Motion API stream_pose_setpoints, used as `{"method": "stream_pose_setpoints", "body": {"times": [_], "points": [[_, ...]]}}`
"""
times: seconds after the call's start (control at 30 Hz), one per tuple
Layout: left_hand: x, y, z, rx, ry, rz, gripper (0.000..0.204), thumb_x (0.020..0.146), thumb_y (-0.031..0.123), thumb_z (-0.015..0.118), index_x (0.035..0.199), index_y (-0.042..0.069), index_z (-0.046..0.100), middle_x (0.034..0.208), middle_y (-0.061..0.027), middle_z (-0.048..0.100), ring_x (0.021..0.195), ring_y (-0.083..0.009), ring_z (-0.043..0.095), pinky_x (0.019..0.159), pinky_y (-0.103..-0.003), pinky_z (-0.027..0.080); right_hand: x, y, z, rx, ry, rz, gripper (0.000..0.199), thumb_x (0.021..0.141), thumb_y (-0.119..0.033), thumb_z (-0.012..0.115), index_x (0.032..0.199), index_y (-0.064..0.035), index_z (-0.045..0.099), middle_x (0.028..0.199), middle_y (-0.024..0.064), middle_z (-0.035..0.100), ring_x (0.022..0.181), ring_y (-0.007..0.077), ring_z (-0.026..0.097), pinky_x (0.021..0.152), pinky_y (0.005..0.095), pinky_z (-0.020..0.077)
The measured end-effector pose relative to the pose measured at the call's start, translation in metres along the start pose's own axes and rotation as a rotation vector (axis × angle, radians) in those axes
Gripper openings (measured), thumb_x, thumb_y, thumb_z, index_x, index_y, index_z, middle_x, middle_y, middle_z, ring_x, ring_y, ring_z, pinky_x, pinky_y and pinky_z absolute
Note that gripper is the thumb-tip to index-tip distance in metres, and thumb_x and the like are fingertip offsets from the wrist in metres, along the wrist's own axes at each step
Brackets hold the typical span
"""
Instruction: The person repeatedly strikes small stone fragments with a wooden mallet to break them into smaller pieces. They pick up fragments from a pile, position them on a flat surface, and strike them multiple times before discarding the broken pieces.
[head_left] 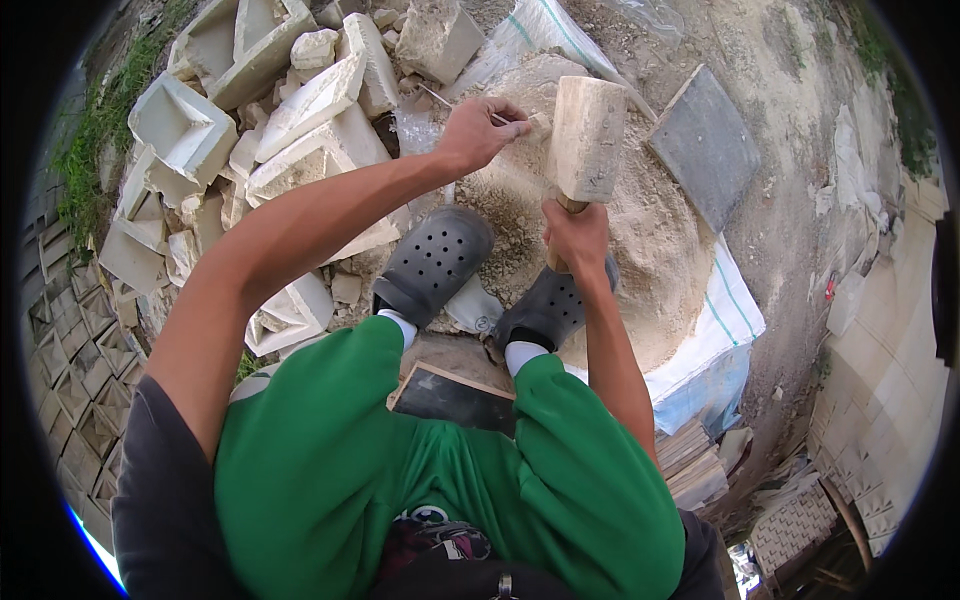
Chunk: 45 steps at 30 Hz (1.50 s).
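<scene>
My right hand point(580, 238) is wrapped round the short handle of a mallet point(590, 140), whose large block-shaped head is coated in pale dust. The mallet is raised, its head above a heap of beige crumbly powder point(650, 270). Left of the mallet head, my left hand point(482, 130) is closed with thumb and fingers pinched on a thin pale rod point(437, 97). A small pale lump lies by its fingertips; whether they touch it I cannot tell. The heap rests on a white woven sack point(735, 290) with blue-green stripes.
Broken white plaster-like mould pieces point(320, 160) pile up on the left. A grey square slab point(705, 148) leans on the heap's right edge. Two grey clogs point(435, 262) on my feet stand at the heap's near side. A dark framed board point(455, 400) lies between my legs.
</scene>
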<state>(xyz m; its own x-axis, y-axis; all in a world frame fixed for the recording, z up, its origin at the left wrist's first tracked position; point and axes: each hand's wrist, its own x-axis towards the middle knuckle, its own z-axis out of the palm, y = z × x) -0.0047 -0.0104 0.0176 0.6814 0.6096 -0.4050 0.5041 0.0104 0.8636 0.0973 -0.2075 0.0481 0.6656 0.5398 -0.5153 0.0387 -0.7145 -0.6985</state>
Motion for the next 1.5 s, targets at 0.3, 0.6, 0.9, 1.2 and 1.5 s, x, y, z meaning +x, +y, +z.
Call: {"method": "stream_pose_setpoints", "body": {"times": [0.3,0.6,0.9,1.2,1.5], "points": [[-0.017,0.001,0.025,0.196,0.155,0.165,0.051,0.08,0.023,0.076,0.127,0.01,0.063,0.122,-0.0188,0.055,0.107,-0.0356,0.063,0.095,-0.042,0.053,0.0,0.0,0.007,-0.006,-0.03,0.03,0.033,0.078,-0.026,0.074,0.082,0.0056,0.069,0.062,0.0119,0.068,0.056,0.0221,0.069,0.058,0.0379,0.054],[-0.042,-0.006,-0.018,0.247,0.356,0.162,0.045,0.081,0.019,0.072,0.122,0.006,0.062,0.116,-0.0185,0.057,0.107,-0.0383,0.062,0.094,-0.044,0.051,0.004,-0.032,0.024,-0.207,-0.142,-0.083,0.03,0.078,-0.026,0.073,0.083,0.004,0.069,0.063,0.0115,0.068,0.059,0.0227,0.071,0.061,0.0376,0.054],[-0.078,-0.02,-0.067,0.14,0.507,0.148,0.031,0.089,0.017,0.069,0.118,0.008,0.064,0.109,-0.0133,0.062,0.095,-0.0285,0.066,0.083,-0.041,0.054,-0.018,-0.087,0.072,-0.241,-0.247,-0.167,0.031,0.079,-0.025,0.073,0.088,0.0047,0.07,0.072,0.0146,0.071,0.06,0.0229,0.069,0.062,0.0379,0.0535],[-0.152,-0.022,-0.151,-0.019,0.937,0.234,0.018,0.093,0.015,0.072,0.104,0.001,0.069,0.092,-0.0108,0.069,0.072,-0.0168,0.067,0.065,-0.03,0.054,-0.042,-0.164,0.091,-0.376,-0.51,-0.534,0.034,0.081,-0.026,0.075,0.101,0.0015,0.072,0.086,0.0201,0.074,0.079,0.0328,0.073,0.073,0.0421,0.0547],[-0.243,-0.143,-0.224,0.185,1.322,-0.183,0.024,0.089,0.011,0.067,0.11,0.002,0.068,0.11,-0.0165,0.068,0.102,-0.0318,0.064,0.094,-0.042,0.05,-0.083,-0.16,0.202,-0.538,-0.711,-0.8,0.054,0.077,-0.03,0.074,0.12,0.0013,0.066,0.102,0.0265,0.073,0.102,0.0446,0.069,0.09,0.0471,0.0539]]}}
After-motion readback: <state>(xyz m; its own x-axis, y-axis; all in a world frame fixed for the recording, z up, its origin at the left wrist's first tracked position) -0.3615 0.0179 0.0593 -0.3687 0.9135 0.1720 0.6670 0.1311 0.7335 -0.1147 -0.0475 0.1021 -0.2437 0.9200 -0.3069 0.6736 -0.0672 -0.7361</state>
